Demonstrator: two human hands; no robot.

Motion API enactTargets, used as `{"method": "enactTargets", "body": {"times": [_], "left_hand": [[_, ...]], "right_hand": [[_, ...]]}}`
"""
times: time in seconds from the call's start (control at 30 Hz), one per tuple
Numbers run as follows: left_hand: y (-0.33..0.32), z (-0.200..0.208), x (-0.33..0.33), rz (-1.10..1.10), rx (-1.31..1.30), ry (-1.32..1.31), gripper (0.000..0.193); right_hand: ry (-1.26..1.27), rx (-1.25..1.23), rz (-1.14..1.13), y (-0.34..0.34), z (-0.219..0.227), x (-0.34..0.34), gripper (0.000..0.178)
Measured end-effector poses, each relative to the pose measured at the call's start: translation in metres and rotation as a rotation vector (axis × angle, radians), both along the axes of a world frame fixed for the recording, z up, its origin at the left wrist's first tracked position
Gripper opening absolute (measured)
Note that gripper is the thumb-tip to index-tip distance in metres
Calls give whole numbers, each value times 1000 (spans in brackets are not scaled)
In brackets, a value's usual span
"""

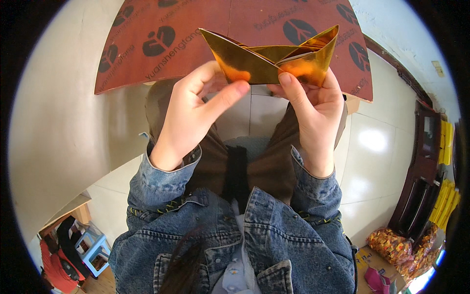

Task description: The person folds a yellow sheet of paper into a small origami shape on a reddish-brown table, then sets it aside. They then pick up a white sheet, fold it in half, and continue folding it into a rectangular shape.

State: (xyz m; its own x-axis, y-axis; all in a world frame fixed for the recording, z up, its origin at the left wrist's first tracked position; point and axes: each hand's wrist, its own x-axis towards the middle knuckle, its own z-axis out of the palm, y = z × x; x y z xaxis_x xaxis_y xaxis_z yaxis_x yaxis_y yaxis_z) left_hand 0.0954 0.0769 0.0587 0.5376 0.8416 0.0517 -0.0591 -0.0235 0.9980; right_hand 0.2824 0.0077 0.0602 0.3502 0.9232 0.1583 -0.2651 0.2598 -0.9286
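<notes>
A folded piece of shiny gold paper [257,66], shaped like a boat with two raised pointed ends, is held up over the near edge of the table. My left hand [198,103] grips its left lower side, the thumb lying along the bottom edge and the other fingers behind the paper. On the right, my right hand [316,105] pinches the lower middle and right part, its thumb pressed on the front fold. Layered paper edges show in the opening at the top. Most of my fingertips are hidden behind the paper.
The reddish-brown printed board tabletop [205,39] lies just beyond my hands. A pale panel [63,112] stands at left. A blue plastic stool [93,247] is at lower left. Bags of gold and orange pieces [391,245] sit at lower right near a dark door [421,166].
</notes>
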Motion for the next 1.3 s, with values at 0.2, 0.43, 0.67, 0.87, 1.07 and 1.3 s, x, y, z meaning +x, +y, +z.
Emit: {"method": "enactTargets", "body": {"times": [0.2, 0.43, 0.67, 0.87, 1.07, 1.3], "left_hand": [[2, 8, -1, 6, -38, -15, 19], [0, 8, -1, 58, 100, 70, 16], [2, 4, 0, 87, -12, -101, 14], [1, 9, 1, 128, 37, 45, 21], [5, 12, -2, 170, 8, 20, 18], [6, 13, -6, 131, -77, -28, 22]], "right_hand": [[40, 15, -23, 1, 5, 0, 23], [-57, 47, -98, 4, 0, 8, 10], [-178, -20, -113, 3, 2, 7, 9], [-299, 4, -141, 3, 6, 5, 12], [-233, 73, 47, -3, 10, 7, 23], [-362, -13, -35, -1, 6, 10, 15]]}}
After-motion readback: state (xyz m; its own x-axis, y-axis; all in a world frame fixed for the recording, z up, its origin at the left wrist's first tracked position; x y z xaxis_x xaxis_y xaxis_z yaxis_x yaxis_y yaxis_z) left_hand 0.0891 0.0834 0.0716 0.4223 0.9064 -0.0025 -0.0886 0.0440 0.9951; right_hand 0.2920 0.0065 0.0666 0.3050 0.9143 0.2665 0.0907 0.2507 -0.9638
